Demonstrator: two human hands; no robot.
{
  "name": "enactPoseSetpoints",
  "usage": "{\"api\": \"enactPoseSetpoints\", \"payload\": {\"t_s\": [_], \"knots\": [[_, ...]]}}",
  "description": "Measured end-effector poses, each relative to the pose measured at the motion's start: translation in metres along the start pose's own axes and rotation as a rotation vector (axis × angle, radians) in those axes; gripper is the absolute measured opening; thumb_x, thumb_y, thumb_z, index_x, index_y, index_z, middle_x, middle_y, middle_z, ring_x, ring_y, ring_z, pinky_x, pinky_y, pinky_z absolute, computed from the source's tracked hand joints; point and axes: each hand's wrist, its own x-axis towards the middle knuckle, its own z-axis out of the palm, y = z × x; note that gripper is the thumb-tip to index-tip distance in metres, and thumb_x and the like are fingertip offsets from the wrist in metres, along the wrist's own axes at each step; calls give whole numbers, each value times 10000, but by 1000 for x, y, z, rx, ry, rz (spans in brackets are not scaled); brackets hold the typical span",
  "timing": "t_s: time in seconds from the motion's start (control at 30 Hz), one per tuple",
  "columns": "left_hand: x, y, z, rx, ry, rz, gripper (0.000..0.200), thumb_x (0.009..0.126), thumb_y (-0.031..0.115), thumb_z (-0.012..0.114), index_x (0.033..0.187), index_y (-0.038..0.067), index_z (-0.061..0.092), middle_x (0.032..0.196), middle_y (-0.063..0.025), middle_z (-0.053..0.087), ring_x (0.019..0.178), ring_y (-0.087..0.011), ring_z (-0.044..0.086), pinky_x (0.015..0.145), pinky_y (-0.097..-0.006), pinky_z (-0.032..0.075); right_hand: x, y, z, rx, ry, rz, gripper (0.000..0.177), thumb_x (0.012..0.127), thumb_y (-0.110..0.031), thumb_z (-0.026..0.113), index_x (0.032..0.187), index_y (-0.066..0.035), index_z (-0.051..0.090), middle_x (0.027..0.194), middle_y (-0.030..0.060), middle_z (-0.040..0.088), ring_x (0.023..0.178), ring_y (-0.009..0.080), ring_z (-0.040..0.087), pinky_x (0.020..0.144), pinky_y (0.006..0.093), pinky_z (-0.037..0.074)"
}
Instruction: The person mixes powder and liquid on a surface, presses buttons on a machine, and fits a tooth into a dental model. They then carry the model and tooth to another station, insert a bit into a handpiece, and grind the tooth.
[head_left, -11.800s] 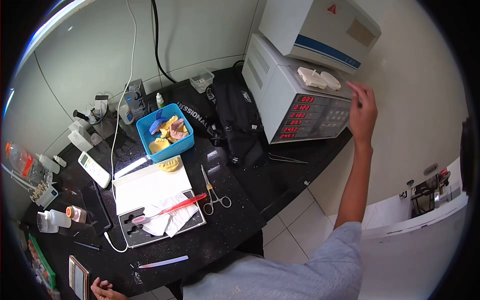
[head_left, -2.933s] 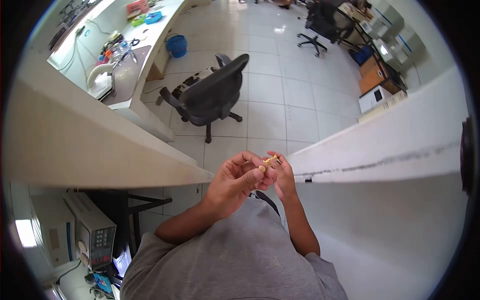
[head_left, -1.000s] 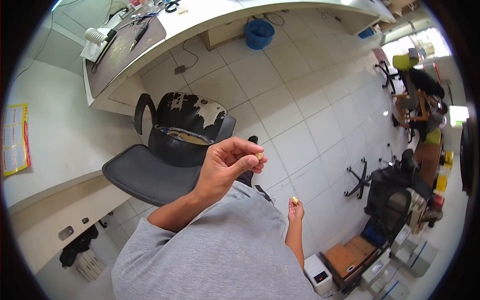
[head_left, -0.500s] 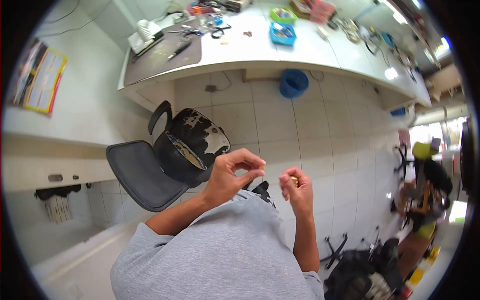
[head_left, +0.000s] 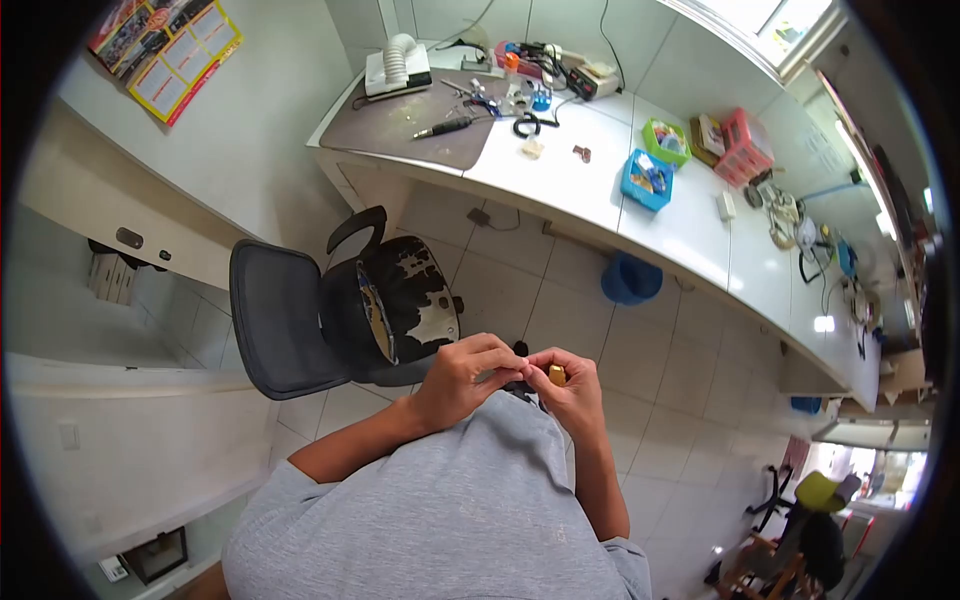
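Note:
In front of my grey shirt, both hands meet at the fingertips. My left hand (head_left: 468, 376) is closed in a pinch, and whatever sits between its thumb and forefinger is too small to make out. My right hand (head_left: 572, 396) is curled around a small gold-coloured metal piece (head_left: 557, 375), whose blunt end shows between thumb and fingers. Its thumb and forefinger touch the tips of my left fingers. The rest of the gold piece is hidden in the palm.
A worn black chair (head_left: 410, 290) stands ahead to the left. Beyond it runs a white workbench (head_left: 590, 185) holding a brown mat (head_left: 370, 135), a black-handled tool (head_left: 445, 128), a blue basket (head_left: 640, 193) and a pink basket (head_left: 745, 150). A blue bin (head_left: 630, 280) sits beneath the bench.
My hands have come together from apart, the right moving left and turning so the gold piece shows more. My view has swung, bringing more of the bench into sight.

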Motion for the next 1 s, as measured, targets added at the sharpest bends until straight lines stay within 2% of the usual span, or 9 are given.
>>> {"api": "enactPoseSetpoints", "payload": {"t_s": [0.07,0.3,0.6,0.67,0.77,0.83,0.9,0.93,1.0], "knots": [[23,0,12,-16,43,-72,154,803,16,767,951,43,732,876,-73,694,777,-177,695,657,-281,565,19,-12,-22,-79,-8,-26,106,875,-76,692,913,20,717,739,-10,661,647,32,562,565,188,443],[96,-12,40,37,103,-203,171,800,4,763,963,46,732,875,-75,690,781,-188,696,665,-290,564,90,-16,-80,-156,-41,-131,108,865,-83,698,904,13,725,714,6,672,632,37,573,561,201,458],[128,-48,34,252,229,-203,169,778,-4,766,937,39,726,861,-72,676,772,-193,675,666,-309,547,174,-24,-82,-154,-232,-95,102,844,-88,693,830,13,696,671,8,652,593,37,555,520,212,435],[138,-59,29,285,264,-223,157,777,-6,764,922,38,722,858,-72,674,774,-197,674,669,-316,546,195,-33,-74,-265,-220,-78,108,823,-89,695,789,10,668,655,-3,627,593,35,540,519,218,429],[154,-83,17,282,314,-245,152,780,-19,756,915,32,709,855,-80,673,775,-203,676,678,-319,542,235,-25,-63,-192,-242,-24,124,815,-92,695,760,8,646,650,-4,610,591,35,526,521,217,421],[168,-104,3,170,423,-342,157,784,-41,737,920,26,696,862,-91,673,775,-196,675,693,-298,544,267,-24,-55,-204,-259,-20,126,840,-100,663,770,1,636,644,4,595,599,45,528,543,223,427],[176,-134,-18,109,444,-434,141,820,-55,697,942,15,686,892,-85,666,798,-161,671,719,-268,539,304,-21,-44,-175,-185,-72,125,867,-97,600,783,-7,621,629,12,575,604,52,522,558,232,421],[180,-154,-31,51,506,-464,122,841,-57,675,946,7,682,911,-76,659,822,-142,662,736,-258,535,324,-22,-41,-221,-198,-11,134,877,-95,553,787,-10,606,617,14,559,601,61,514,556,243,410],[191,-197,-61,-63,610,-519,97,889,-54,625,961,-10,672,944,-53,639,879,-106,637,780,-236,520,364,-22,-31,-257,-185,12,139,874,-95,544,780,-11,601,617,11,557,598,59,509,550,244,402]]}}
